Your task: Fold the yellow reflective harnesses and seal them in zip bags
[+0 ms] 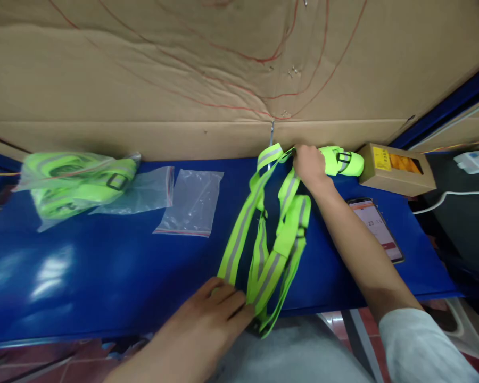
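A neon-yellow reflective harness (271,260) with grey stripes and black buckles lies stretched in loops across the blue table, its near end hanging over the front edge. My left hand (223,303) is closed around its straps near that edge. Farther back, my right hand (309,164) is closed on the harness's far end, beside a metal hook (272,133) at the cardboard wall. Just right of that hand rests a rolled yellow reflective harness (343,161) with a black buckle. The fingertips of both hands are partly hidden.
At the left lies a clear bag (80,183) holding yellow reflective straps, next to a flat clear zip bag (191,202). On the right stand a cardboard box (399,183) with a window and a phone (377,229). A cardboard wall (163,96) with red cords closes off the back.
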Tool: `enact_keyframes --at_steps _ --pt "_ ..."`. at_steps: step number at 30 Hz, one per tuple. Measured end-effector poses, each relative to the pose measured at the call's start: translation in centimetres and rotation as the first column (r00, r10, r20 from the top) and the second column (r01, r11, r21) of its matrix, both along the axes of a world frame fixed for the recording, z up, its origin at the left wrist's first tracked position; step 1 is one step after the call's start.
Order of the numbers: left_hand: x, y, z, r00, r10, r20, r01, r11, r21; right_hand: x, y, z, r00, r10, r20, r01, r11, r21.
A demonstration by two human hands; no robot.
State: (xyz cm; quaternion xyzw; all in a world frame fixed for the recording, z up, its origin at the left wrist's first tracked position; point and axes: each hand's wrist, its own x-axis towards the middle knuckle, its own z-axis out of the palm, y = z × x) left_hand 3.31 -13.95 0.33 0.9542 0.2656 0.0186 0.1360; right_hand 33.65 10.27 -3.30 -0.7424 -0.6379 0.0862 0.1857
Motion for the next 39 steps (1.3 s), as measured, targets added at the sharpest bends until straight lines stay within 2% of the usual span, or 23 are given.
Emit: enact_keyframes --at_steps 3,6,9,12,16,19,22,27,29,32,35,36,37,38,39 --pt "-4.9 -0.6 1.1 0.989 0.106 0.107 -0.115 0.990 0.081 0.4 -0.1 0.3 1.000 -0.023 0.003 0.023 1.000 0.008" --pt "-6.8 -1.3 0.9 0.978 0.184 0.095 -0.196 0.972 0.132 -0.1 -0.2 0.7 1.000 -0.012 0.010 0.012 0.999 0.041" --pt "-6.6 -1.7 -0.3 0.979 0.199 0.038 -0.202 0.972 0.121 -1.1 0.0 1.2 0.998 0.008 0.056 -0.014 0.994 0.110" --pt "-6.4 -2.2 -1.3 0.983 0.183 0.004 -0.181 0.969 0.168 -1.6 0.6 1.7 0.991 0.027 0.128 -0.044 0.990 0.136" --pt "-6.7 -3.5 -1.3 0.989 0.140 -0.045 -0.123 0.953 0.276 -1.4 1.3 2.1 0.981 0.037 0.192 -0.055 0.994 0.091" --pt "-6.5 -4.3 -1.1 0.985 0.167 0.032 -0.169 0.942 0.290 -1.2 1.3 2.0 0.961 0.036 0.275 -0.050 0.998 0.046" --pt "-6.0 -4.4 -1.5 0.972 0.203 0.118 -0.225 0.950 0.216 -1.2 0.7 1.4 0.935 0.072 0.347 -0.090 0.995 0.035" --pt "-5.5 -3.8 -2.7 0.902 0.367 0.228 -0.365 0.930 -0.055 -1.0 0.1 0.6 0.913 0.046 0.406 -0.054 0.998 0.009" --pt "-5.5 -3.6 -2.9 0.894 0.358 0.268 -0.348 0.933 -0.087 -0.5 0.5 1.0 0.917 0.060 0.394 -0.051 0.998 -0.032" --pt "-5.3 -3.3 -2.5 0.912 0.290 0.291 -0.288 0.956 -0.048 0.4 0.9 2.7 0.939 0.148 0.310 -0.113 0.985 -0.128" --pt "-5.0 -3.1 -1.8 0.910 0.264 0.321 -0.274 0.962 -0.016 -0.1 -1.1 5.0 0.943 0.194 0.272 -0.160 0.977 -0.142" --pt "-4.9 -3.1 -1.7 0.900 0.275 0.337 -0.287 0.958 -0.017 -0.8 -2.6 5.6 0.939 0.198 0.281 -0.173 0.979 -0.109" --pt "-4.8 -3.2 -1.8 0.895 0.282 0.346 -0.293 0.956 -0.020 -1.6 -4.5 5.9 0.929 0.199 0.311 -0.203 0.979 -0.018" --pt "-4.7 -3.3 -1.9 0.889 0.292 0.353 -0.302 0.953 -0.026 -2.7 -6.6 6.0 0.910 0.258 0.323 -0.295 0.953 0.070" --pt "-4.6 -3.4 -2.1 0.888 0.294 0.354 -0.303 0.953 -0.031 -3.7 -9.0 5.8 0.875 0.371 0.311 -0.429 0.892 0.145"
